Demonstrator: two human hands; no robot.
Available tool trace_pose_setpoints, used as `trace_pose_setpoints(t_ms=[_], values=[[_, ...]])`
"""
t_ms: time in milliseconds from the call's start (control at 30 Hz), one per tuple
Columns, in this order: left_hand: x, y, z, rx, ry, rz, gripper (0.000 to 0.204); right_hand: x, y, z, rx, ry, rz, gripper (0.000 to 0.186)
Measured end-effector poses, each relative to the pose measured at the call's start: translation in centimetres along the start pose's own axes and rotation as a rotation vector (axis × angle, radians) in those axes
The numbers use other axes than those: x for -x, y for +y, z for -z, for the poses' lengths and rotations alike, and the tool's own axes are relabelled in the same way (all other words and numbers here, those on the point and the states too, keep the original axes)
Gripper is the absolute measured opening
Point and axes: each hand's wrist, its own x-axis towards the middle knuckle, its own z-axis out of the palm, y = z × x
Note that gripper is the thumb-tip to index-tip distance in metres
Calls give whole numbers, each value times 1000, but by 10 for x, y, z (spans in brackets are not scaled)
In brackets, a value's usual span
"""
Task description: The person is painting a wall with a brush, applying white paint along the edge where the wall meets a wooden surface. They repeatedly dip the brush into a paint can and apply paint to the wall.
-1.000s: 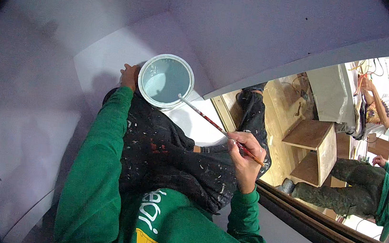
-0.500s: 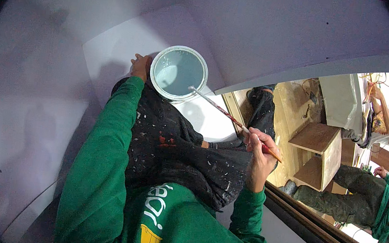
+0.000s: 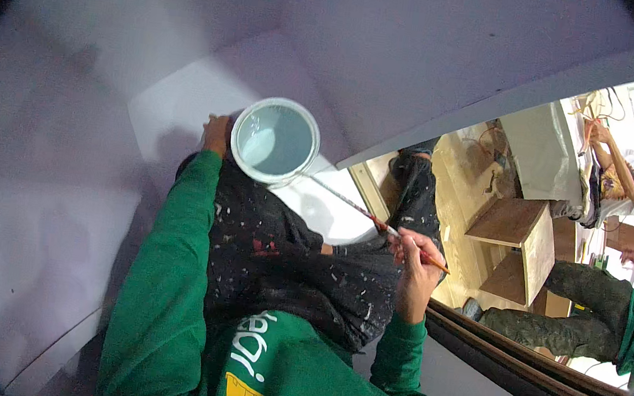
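Observation:
A round white paint bucket (image 3: 239,136) has its mouth turned toward me, with pale paint in it. My left hand (image 3: 216,133) is against its left wall and appears to hold it, though the bucket and shadow hide most of the fingers. In my right hand (image 3: 417,270) is a long, thin paintbrush (image 3: 348,201), pinched near its orange end. Red and white paint smears its shaft. The pale brush tip reaches the near right rim of the bucket; whether it touches cannot be told.
Pale painted panels (image 3: 459,50) surround me, with a dark track (image 3: 525,362) at the right edge. Beyond the opening are a wooden box unit (image 3: 514,220), a wooden floor (image 3: 455,186) and two people at work. My paint-spotted dark trousers (image 3: 286,265) lie below the bucket.
The brush tip has moved from over the bucket's mouth to its near right rim. The bucket and my left hand appear lower and slightly left in the view.

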Motion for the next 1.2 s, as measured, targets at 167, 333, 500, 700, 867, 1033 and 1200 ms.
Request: trace_pose_setpoints(t_ms=[167,333,500,700,867,1033,1200], values=[[-9,-13,42,796,478,127,50,9,-14,50,-411,34,-100,21],[65,122,203,1298,651,43,61,14,21,112,-840,292,-15,21],[105,266,258,1099,526,-490,86,14,60,153,-1076,298,62,25],[123,389,266,1130,456,-728,103,25,80,176,-1095,345,150,23],[112,421,268,1101,510,-790,95,22,78,175,-1069,344,141,23],[116,440,296,1036,603,-866,92,19,80,175,-1104,313,107,23],[112,442,288,1047,637,-911,90,14,77,172,-1110,287,108,23]])
